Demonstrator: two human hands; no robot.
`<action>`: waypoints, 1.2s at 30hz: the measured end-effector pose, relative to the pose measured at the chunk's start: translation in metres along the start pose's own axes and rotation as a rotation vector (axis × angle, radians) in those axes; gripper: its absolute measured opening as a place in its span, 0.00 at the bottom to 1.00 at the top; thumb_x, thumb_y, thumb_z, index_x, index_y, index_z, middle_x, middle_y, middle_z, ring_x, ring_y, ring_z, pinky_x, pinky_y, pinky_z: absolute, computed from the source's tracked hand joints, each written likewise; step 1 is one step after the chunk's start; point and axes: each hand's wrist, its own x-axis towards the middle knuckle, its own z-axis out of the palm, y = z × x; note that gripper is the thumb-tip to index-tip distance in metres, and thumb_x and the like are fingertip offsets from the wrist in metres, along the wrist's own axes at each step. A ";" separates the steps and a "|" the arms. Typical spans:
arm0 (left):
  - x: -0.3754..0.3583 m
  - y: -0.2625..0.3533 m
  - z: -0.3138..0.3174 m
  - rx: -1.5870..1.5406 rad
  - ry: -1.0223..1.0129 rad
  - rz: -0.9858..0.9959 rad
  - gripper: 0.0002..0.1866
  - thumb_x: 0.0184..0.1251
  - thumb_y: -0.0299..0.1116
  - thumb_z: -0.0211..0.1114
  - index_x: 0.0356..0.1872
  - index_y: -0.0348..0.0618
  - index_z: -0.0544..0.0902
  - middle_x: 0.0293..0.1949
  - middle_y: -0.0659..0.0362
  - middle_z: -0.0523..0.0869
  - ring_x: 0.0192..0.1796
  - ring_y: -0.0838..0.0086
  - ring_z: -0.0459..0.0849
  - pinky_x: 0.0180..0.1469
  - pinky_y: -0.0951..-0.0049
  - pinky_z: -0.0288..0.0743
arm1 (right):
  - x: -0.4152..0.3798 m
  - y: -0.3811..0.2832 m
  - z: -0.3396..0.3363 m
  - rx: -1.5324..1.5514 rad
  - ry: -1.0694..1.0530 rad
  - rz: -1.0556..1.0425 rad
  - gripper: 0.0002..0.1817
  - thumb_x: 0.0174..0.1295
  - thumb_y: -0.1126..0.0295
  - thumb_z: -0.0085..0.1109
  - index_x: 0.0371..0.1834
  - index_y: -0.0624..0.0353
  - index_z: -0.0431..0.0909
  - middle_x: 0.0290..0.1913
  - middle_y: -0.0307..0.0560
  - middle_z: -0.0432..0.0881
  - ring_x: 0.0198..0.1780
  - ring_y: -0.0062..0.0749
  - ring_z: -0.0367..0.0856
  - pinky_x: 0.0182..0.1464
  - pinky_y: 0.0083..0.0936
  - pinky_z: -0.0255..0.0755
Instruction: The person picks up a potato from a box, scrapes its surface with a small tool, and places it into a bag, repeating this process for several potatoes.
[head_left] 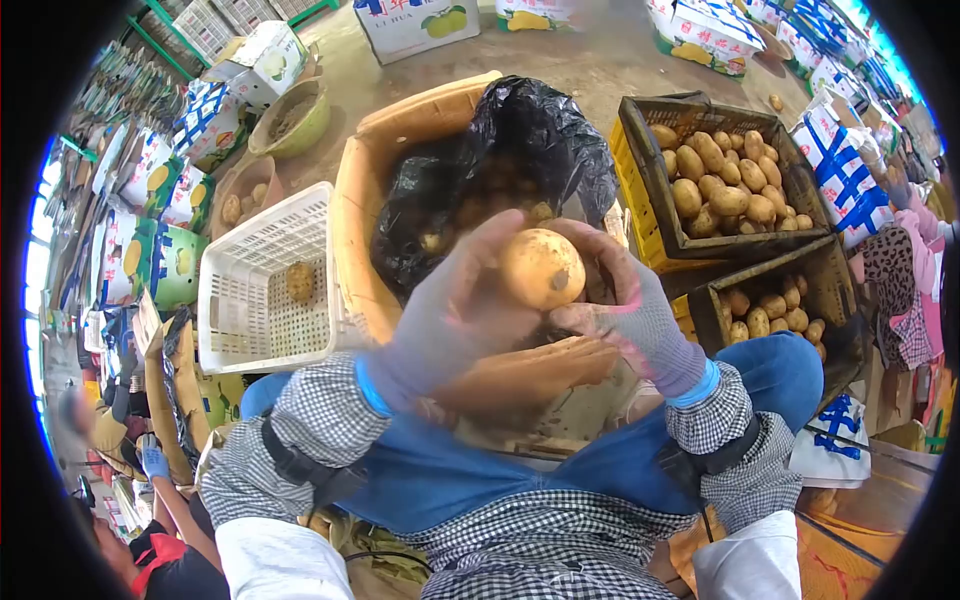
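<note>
A round potato (541, 262) with a dark spot is held up between my two gloved hands, above an open carton (362, 235). My left hand (455, 315), somewhat blurred, closes on its left side. On the other side, the curved fingers and thumb of my right hand (637, 320) grip it. Black plastic (530, 125) lines the carton, and more potatoes lie in shadow inside, partly hidden by my hands.
To the left stands a white plastic crate (262, 340) with one potato (300, 281) in it. Two crates full of potatoes, an upper one (672, 245) and a lower one (712, 325), are at the right. Co-workers sit at both sides; one wears a blue glove (153, 460).
</note>
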 end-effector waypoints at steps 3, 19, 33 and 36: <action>-0.001 -0.013 0.011 0.093 0.040 0.046 0.37 0.61 0.23 0.69 0.71 0.40 0.62 0.64 0.55 0.72 0.65 0.72 0.72 0.63 0.71 0.70 | 0.003 0.025 -0.010 -0.253 0.033 -0.153 0.42 0.52 0.78 0.71 0.71 0.66 0.60 0.66 0.48 0.70 0.65 0.29 0.71 0.67 0.28 0.66; 0.010 -0.012 -0.002 -0.132 0.006 -0.012 0.21 0.74 0.32 0.58 0.64 0.35 0.71 0.58 0.57 0.79 0.58 0.76 0.77 0.62 0.75 0.71 | -0.001 0.017 -0.013 0.102 -0.038 0.083 0.50 0.53 0.74 0.69 0.78 0.56 0.48 0.70 0.44 0.63 0.69 0.32 0.66 0.65 0.30 0.69; 0.024 -0.026 -0.013 -0.132 0.259 -0.231 0.16 0.77 0.37 0.54 0.58 0.40 0.75 0.49 0.59 0.82 0.47 0.77 0.83 0.50 0.76 0.80 | -0.004 0.014 -0.038 1.133 -0.121 0.268 0.33 0.67 0.40 0.49 0.64 0.56 0.70 0.48 0.47 0.77 0.40 0.34 0.74 0.37 0.26 0.71; 0.030 -0.048 -0.024 -0.114 0.242 -0.399 0.19 0.77 0.39 0.54 0.62 0.42 0.72 0.51 0.58 0.80 0.48 0.75 0.82 0.51 0.74 0.79 | -0.005 0.017 -0.045 0.830 0.048 0.128 0.30 0.66 0.49 0.57 0.65 0.56 0.69 0.51 0.48 0.76 0.47 0.34 0.76 0.45 0.30 0.74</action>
